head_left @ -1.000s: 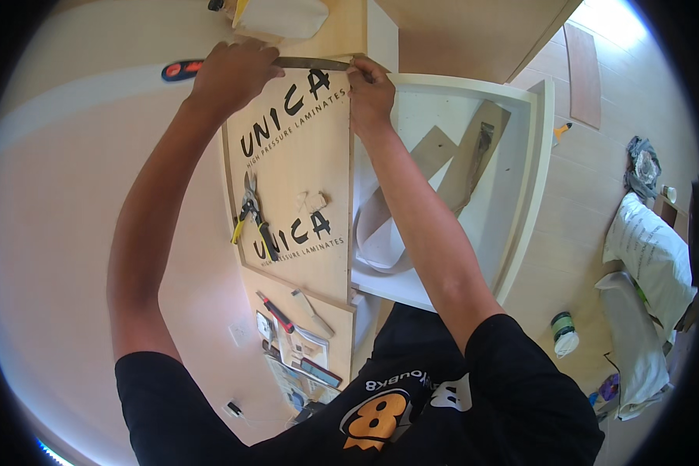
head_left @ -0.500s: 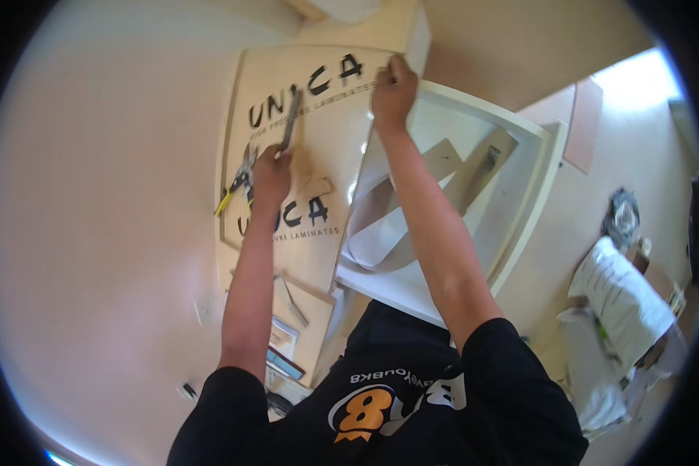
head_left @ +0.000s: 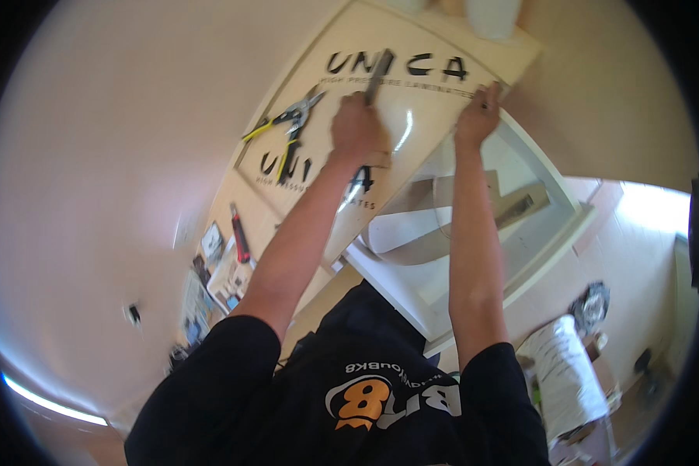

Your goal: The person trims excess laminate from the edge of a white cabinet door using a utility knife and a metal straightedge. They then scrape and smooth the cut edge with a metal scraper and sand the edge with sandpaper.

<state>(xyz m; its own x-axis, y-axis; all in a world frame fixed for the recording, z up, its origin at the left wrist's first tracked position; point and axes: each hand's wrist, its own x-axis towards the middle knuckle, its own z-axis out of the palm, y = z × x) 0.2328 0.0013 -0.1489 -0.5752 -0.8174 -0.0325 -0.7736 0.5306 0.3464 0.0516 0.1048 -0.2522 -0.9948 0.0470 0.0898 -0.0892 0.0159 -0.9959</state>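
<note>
Gripped in my left hand (head_left: 353, 128) is a long dark metal blade (head_left: 380, 74), pointing away from me over a pale printed board (head_left: 412, 116). My right hand (head_left: 479, 116) is closed at the board's right edge; what it pinches is unclear. Yellow-and-black snips (head_left: 295, 116) lie on the board, left of my left hand. A small pale wooden piece (head_left: 379, 159) is partly hidden by that hand.
An open white drawer (head_left: 536, 155) holds brown strips (head_left: 435, 237). A red cutter (head_left: 239, 233) and small items lie on a lower panel at left. Plain wall (head_left: 116, 179) runs along the left; a white sack (head_left: 567, 365) and grey bundle (head_left: 594, 303) are at lower right.
My left hand has swung down from the far end of the blade, which now points away instead of lying crosswise. My right hand stays near the edge. The whole view has tilted.
</note>
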